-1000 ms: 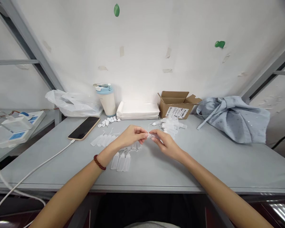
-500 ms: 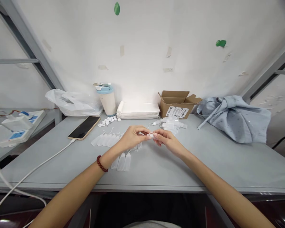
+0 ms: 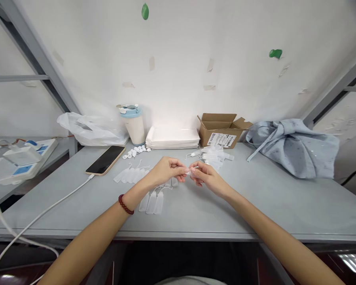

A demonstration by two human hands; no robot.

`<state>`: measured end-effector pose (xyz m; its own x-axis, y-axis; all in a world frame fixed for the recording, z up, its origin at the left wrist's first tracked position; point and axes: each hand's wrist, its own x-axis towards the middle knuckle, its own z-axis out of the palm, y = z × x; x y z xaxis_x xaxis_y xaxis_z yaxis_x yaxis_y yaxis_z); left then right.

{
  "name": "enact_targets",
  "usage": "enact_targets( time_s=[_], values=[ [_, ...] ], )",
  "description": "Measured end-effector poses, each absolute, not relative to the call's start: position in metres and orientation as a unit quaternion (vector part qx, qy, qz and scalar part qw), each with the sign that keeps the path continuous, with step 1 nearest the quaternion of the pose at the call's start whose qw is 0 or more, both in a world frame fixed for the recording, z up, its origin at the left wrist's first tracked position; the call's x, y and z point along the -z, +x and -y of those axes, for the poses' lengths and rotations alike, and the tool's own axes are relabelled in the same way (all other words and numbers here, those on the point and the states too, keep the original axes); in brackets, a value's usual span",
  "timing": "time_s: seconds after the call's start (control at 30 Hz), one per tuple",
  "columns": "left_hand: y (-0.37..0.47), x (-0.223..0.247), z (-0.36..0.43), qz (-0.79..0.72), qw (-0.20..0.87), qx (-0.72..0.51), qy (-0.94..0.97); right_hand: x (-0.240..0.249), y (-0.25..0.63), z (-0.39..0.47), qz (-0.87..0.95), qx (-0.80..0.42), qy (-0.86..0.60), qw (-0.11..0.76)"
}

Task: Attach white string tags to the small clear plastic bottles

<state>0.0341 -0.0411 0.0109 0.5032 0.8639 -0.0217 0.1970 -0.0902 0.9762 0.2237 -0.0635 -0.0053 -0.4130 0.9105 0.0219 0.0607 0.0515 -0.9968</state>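
Note:
My left hand [image 3: 168, 171] and my right hand [image 3: 208, 176] meet above the middle of the desk, thumbs and fingers pinched. Between their fingertips is a small white plastic piece [image 3: 189, 172], mostly covered, so its exact kind does not show. Under and beside my left forearm lie flat translucent squeeze bottles [image 3: 152, 202] with thin curved spouts, in two rows. Beyond my right hand is a loose pile of similar translucent bottles [image 3: 214, 155]. Several small white caps [image 3: 136, 151] are heaped at the foot of a cup.
Along the wall stand a blue-lidded cup [image 3: 135, 128], a stack of white paper [image 3: 172, 138] and an open cardboard box [image 3: 221, 130]. A charging phone [image 3: 105, 160] lies left, near a plastic bag [image 3: 93, 128]. On the right is a grey-blue cloth bag [image 3: 296, 148].
My fingers have shifted slightly around the small white piece, which is now more hidden. The bottles, caps and box stay where they were.

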Motion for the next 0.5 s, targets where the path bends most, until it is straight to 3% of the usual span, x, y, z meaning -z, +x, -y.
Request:
enact_targets(
  time_s=[0.27,0.5],
  values=[
    [0.0404,-0.0063,0.0472,-0.387,0.452,-0.369,0.713,0.0037,0.2247,0.0624,0.545,-0.638,-0.408,0.36],
    [0.0375,-0.0122,0.0441,-0.395,0.482,-0.308,0.719,0.0029,0.2271,0.0617,0.563,-0.617,-0.402,0.375]
  ],
)
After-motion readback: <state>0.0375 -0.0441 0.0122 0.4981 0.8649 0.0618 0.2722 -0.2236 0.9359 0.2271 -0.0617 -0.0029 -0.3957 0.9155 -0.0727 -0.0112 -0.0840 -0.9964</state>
